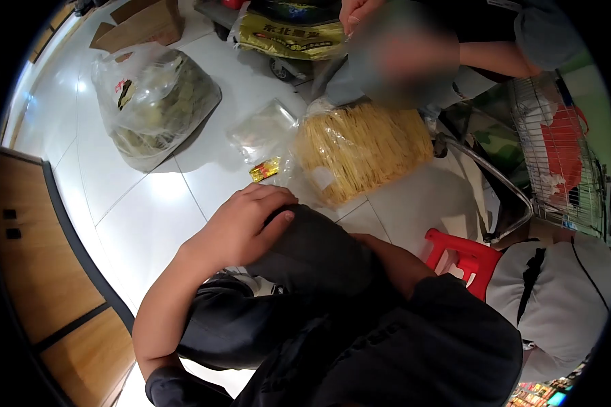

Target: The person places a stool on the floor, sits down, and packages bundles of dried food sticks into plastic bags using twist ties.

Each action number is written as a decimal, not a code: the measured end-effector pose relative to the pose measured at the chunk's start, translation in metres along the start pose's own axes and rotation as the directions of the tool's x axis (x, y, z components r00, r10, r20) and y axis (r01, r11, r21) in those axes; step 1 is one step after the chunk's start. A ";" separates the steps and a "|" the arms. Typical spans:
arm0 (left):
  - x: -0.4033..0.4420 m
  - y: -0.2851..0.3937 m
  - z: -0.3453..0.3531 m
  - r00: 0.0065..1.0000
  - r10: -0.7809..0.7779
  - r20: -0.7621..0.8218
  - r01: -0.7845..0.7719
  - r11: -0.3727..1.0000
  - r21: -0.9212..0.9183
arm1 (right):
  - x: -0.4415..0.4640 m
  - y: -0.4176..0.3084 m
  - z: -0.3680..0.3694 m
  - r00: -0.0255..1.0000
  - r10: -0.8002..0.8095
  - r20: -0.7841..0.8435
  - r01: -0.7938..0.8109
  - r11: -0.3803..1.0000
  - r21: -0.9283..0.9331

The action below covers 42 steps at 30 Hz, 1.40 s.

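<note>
My left hand [256, 220] rests on my raised knee [319, 244] in dark trousers, its fingers laid over the top and holding nothing. My right forearm [400, 266] reaches behind the same leg, which hides the fingers of my right hand. Just beyond the knee lies a clear plastic bag [363, 149] full of long, thin yellow strips. Beside it on the floor are clear plastic wrappers [265, 130] and a small yellow and red packet [265, 168].
A translucent bag [155, 108] of greenish-brown contents stands left, near a cardboard box [139, 26]. A black and gold printed bag [292, 34] sits by wheels. Opposite is another person's arm [499, 57]. A red stool [463, 254], wire cart [563, 149] and wooden cabinet [41, 271] flank me.
</note>
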<state>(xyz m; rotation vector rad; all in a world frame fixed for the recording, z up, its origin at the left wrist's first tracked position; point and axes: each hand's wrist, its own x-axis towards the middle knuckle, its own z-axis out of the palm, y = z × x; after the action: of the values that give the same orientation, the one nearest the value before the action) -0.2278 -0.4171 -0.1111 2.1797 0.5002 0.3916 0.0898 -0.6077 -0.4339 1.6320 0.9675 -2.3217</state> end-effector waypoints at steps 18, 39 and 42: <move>0.026 -0.020 -0.024 0.982 -0.127 0.142 0.131 0.991 -0.014 | -0.176 -0.037 0.017 0.604 -0.348 -0.717 0.046 0.913 -0.405; 0.057 -0.071 -0.022 0.958 -0.135 0.253 0.154 0.986 -0.058 | -0.559 0.081 0.201 -0.566 -0.607 -0.558 0.823 -0.461 -0.333; 0.051 -0.051 -0.028 0.967 -0.124 0.222 0.118 0.992 0.039 | -0.520 0.091 0.181 -0.471 -0.585 -0.660 0.861 -0.468 -0.199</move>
<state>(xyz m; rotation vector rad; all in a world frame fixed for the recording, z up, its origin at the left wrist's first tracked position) -0.2068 -0.3449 -0.1295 2.1709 0.5107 0.0711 0.1966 -0.9076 0.0245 1.8051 3.6243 -3.0725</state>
